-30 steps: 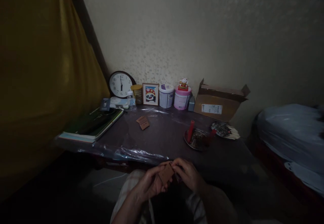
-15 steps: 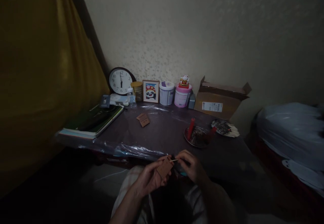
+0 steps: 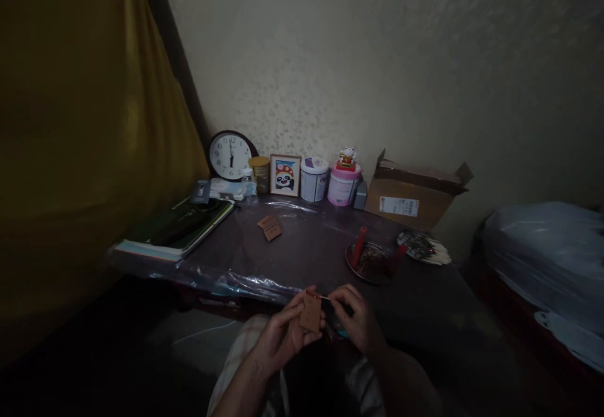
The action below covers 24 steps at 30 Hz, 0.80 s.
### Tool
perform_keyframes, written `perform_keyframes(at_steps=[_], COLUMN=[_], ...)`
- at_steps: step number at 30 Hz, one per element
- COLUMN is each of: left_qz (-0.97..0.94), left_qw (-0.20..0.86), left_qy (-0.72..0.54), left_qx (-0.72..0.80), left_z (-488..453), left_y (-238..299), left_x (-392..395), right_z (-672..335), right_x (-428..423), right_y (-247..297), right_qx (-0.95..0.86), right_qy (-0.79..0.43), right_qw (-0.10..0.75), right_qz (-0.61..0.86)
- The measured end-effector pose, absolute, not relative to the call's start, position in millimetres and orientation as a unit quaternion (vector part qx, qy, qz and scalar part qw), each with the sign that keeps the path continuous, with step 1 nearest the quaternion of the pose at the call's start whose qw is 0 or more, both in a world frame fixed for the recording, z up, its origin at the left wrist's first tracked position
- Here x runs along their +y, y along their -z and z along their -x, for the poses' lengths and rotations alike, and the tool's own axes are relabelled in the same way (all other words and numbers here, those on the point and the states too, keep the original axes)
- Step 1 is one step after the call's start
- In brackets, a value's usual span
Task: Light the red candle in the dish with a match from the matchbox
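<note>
My left hand (image 3: 283, 335) is closed around a small brown matchbox (image 3: 311, 313), held upright over my lap at the near edge of the dark table (image 3: 306, 256). My right hand (image 3: 356, 322) pinches a thin matchstick (image 3: 324, 297) whose tip rests at the top edge of the box. Farther out on the table lie two more brown matchboxes (image 3: 269, 227). At the right of the table sits a round metal dish (image 3: 369, 265) with two red candles (image 3: 360, 245) leaning in it.
Along the wall stand a clock (image 3: 231, 155), a jar, a framed panda picture (image 3: 285, 175), two tubs (image 3: 343, 185) and an open cardboard box (image 3: 413, 194). Books (image 3: 177, 228) lie at the left. A plate of sticks (image 3: 422, 247) is at the right, a plastic-covered bundle (image 3: 547, 260) beyond.
My right hand has drawn a matchstick out and brought its tip to the box's top edge. The box has turned more upright in my left hand. The view shifted slightly.
</note>
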State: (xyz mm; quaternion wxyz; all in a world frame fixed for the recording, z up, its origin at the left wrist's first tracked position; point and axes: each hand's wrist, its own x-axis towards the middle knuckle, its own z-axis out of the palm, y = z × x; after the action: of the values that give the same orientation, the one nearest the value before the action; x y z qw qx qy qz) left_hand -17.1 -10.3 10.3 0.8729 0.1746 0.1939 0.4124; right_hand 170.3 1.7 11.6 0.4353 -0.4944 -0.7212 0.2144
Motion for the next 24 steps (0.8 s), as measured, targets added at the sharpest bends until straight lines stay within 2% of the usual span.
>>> perform_keyframes(at_steps=[3, 10, 16, 24], left_qz=[-0.154, -0.141, -0.131, -0.130], left_qw=[0.864, 0.829, 0.809, 0.810], left_qy=[-0.445, -0.502, -0.540, -0.544], left_qx=[0.175, 0.202, 0.192, 0.178], left_z=[15, 10, 7, 5], left_y=[-13, -9, -5, -6], left_x=[-11, -9, -6, -6], right_z=[-169, -153, -139, -136], right_x=[2, -7, -13, -15], right_y=[-10, -14, -16, -9], right_qx=[-0.700, -0.659, -0.685, -0.692], right_qy=[-0.213, -0.309, -0.270, -0.223], right_qw=[0.458, 0.507, 0.541, 0.553], right_qz=[0.504, 0.462, 0.407, 0.408])
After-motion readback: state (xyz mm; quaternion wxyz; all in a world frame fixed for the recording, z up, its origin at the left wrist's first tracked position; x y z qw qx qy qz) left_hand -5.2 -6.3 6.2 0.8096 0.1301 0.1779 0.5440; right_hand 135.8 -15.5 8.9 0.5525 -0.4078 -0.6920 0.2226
